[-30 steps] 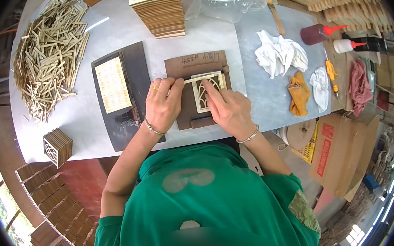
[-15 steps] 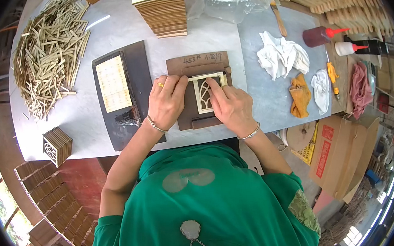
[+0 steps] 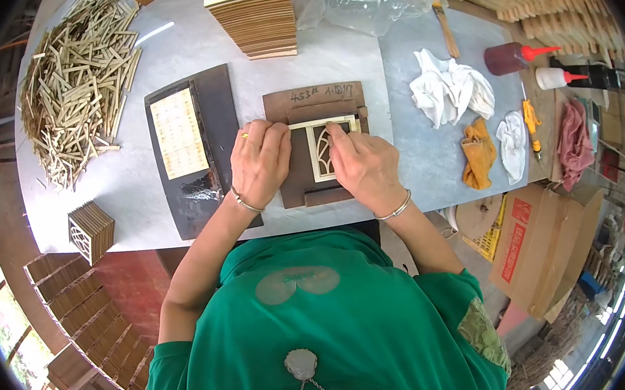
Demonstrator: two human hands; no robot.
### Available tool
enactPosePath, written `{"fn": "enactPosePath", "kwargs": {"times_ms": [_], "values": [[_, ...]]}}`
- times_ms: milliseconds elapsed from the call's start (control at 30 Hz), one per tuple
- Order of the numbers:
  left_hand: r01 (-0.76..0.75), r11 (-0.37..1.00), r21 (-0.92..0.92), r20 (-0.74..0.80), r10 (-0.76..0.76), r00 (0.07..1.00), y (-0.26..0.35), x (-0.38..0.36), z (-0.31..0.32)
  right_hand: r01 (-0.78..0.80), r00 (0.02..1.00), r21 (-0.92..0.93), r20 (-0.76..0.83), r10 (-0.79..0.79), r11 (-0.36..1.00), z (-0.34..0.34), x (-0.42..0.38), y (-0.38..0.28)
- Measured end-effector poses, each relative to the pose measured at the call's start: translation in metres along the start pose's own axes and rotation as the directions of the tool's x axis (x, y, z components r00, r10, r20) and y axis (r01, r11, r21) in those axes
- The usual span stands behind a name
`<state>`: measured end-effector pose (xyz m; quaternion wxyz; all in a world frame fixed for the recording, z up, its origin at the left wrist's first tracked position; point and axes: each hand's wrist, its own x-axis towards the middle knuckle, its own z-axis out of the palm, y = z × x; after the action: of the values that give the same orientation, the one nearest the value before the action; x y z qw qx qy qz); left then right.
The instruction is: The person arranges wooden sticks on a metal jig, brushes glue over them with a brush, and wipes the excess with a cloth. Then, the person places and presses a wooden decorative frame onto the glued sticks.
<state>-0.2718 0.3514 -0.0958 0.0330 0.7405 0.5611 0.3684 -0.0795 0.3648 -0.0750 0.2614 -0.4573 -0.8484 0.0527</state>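
A small pale wooden lattice frame (image 3: 321, 167) with curved bars lies in a dark brown jig board (image 3: 295, 181) that has raised strips and handwriting along its top. My left hand (image 3: 259, 162) is closed at the jig's left side, its fingertips pinching the left end of a thin wooden strip (image 3: 303, 124) along the frame's upper edge. My right hand (image 3: 365, 168) lies over the frame's right side, fingers bent and fingertips pressed on its upper part. The palm hides the frame's right edge. Left of the jig is a dark board (image 3: 223, 105) with a pale strip-covered patch.
A heap of short wooden strips (image 3: 76, 93) covers the table's left side. Stacked lattice frames (image 3: 257, 23) stand at the back, with a smaller stack (image 3: 91, 231) at front left. White cloths (image 3: 452, 88), an orange cloth (image 3: 478, 154), glue bottles (image 3: 510, 58) and a screwdriver (image 3: 532, 121) lie right.
My left hand has shifted slightly left, and a little more of the strip shows beyond the frame's left corner. My right hand stays on the frame, almost unmoved.
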Motion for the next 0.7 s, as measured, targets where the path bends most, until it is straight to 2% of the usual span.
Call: {"fn": "enactPosePath", "kwargs": {"times_ms": [700], "values": [[0.036,0.998,0.055,0.074,-0.04,0.996,0.021,0.006,0.014,-0.032,0.999,0.055,-0.001,0.033,0.998,-0.01,-0.007,0.023]]}}
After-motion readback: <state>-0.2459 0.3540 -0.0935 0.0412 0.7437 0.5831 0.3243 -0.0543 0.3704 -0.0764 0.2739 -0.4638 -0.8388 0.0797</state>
